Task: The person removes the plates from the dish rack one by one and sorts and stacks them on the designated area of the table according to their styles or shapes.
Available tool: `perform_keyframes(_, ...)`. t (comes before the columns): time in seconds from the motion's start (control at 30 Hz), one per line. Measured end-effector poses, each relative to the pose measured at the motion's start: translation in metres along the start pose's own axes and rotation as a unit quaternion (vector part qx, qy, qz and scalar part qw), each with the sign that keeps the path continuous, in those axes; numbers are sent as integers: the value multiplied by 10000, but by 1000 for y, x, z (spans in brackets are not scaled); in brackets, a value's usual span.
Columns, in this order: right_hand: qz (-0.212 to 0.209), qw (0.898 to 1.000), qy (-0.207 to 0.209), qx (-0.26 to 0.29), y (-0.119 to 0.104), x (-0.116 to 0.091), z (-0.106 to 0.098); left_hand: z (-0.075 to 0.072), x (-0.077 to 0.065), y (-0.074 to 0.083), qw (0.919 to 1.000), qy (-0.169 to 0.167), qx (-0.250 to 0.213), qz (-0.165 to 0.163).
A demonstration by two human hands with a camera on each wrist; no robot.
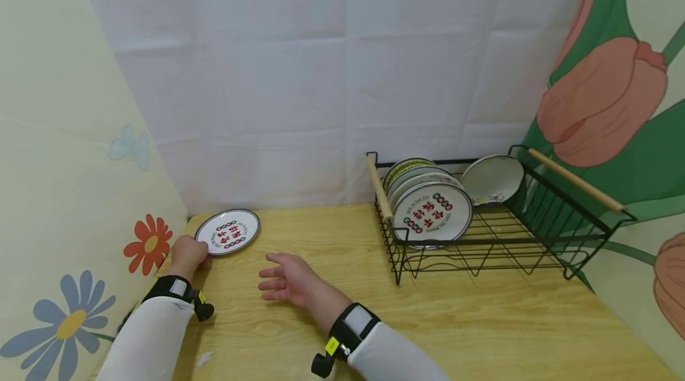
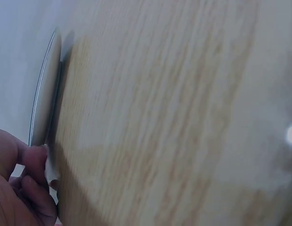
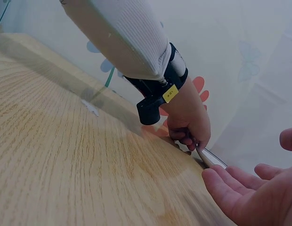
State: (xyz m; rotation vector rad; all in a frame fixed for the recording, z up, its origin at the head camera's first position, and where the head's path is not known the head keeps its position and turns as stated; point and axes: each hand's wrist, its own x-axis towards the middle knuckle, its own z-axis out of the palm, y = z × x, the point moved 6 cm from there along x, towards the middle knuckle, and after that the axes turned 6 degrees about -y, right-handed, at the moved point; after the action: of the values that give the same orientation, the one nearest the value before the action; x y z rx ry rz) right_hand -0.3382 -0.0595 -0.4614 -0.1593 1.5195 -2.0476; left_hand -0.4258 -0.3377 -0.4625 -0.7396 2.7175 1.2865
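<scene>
A white plate (image 1: 229,231) with a dark rim and red characters lies at the table's back left. My left hand (image 1: 187,255) pinches its near-left edge between thumb and curled fingers. From the left wrist view, the plate (image 2: 46,92) shows edge-on, low over the wood, with the left hand (image 2: 23,181) at its lower end. My right hand (image 1: 291,280) hovers to the right of the plate, fingers spread, holding nothing. Up close in the right wrist view, the right hand (image 3: 259,193) partly covers the plate (image 3: 213,160).
A black wire dish rack (image 1: 508,241) with wooden handles stands on the right. Several plates (image 1: 432,214) lean upright in its left side, and a white bowl (image 1: 492,179) sits at its back. Painted walls border both sides; a white cloth (image 1: 267,84) hangs behind the wooden table (image 1: 321,238).
</scene>
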Motion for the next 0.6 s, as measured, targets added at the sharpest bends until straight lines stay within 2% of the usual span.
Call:
perform_keyframes(0.2,-18,10000,28,6,-2,-2,-2,-4,-6,3,9988,383,-206,228)
perform_keyframes(0.37,-146,9997,-47,-166,-17,-8,-2,-5,-24,25,9933,588,-707,693)
perform_keyframes(0.5,-362,9969,-253,-644,-41,-18,0,4,-43,51,9820,480,-1350,1226)
perform_keyframes(0.6,-555,9927,-383,-1004,-64,-25,3,13,-60,71,9665,167,-2007,1591)
